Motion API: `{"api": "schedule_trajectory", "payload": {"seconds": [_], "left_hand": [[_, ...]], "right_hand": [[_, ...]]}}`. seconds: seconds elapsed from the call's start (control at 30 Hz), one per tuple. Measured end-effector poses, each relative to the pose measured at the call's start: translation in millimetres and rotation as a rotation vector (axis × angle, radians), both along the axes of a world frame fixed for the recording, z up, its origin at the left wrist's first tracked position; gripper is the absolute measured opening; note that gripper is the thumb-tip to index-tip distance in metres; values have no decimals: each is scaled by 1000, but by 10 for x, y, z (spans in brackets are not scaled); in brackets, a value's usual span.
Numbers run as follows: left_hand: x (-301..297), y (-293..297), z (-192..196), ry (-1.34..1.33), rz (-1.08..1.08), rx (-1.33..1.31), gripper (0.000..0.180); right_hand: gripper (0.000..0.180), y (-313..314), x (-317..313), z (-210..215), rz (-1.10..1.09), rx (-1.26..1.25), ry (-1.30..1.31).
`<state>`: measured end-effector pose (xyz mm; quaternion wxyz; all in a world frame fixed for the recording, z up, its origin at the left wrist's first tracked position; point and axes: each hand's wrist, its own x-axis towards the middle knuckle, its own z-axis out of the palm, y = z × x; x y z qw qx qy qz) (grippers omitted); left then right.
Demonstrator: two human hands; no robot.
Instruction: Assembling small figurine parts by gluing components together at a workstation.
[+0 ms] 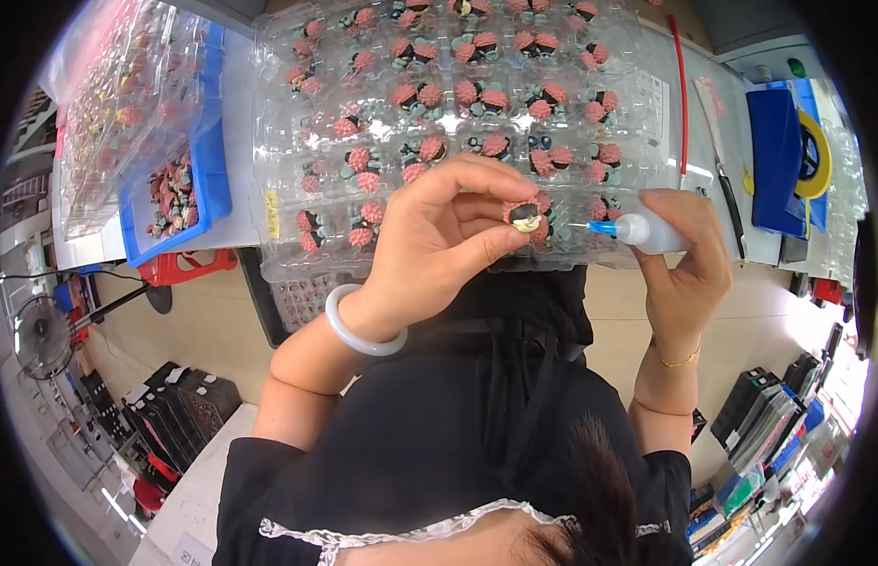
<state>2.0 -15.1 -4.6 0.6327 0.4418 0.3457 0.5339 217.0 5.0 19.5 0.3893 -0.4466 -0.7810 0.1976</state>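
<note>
Left hand (439, 241) pinching pink-and-black ornament (525, 217); right hand (684, 264) clamped on glue bottle (646, 231) (blue nozzle alongside), clear tray (278, 141) beyond.

small assembly workshop, clear trays (288, 141) of figurines (415, 94)

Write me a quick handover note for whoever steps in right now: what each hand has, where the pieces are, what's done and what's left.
Left hand: pinches one small pink and black piece at the fingertips, cream face toward the nozzle.
Right hand: holds a small white squeeze bottle, its blue nozzle aimed at that piece, not yet touching.
Clear plastic tray ahead holds many similar pieces in compartments; some cells near the hands look empty.
Blue bin at left holds more pieces.
Done or left: whether the tray pieces are already treated cannot be told; the held piece still awaits the nozzle.
</note>
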Motion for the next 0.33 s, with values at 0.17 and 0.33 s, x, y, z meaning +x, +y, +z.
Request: {"api": "schedule_trajectory", "payload": {"seconds": [0.17, 0.33], "left_hand": [[-3, -14, -20, -44, 7, -14, 25], [-32, -11, -31, -22, -29, 11, 25]], "right_hand": [[34, 28, -45, 89, -40, 190, -116], [37, 8, -55, 117, -56, 332, -249]]}}
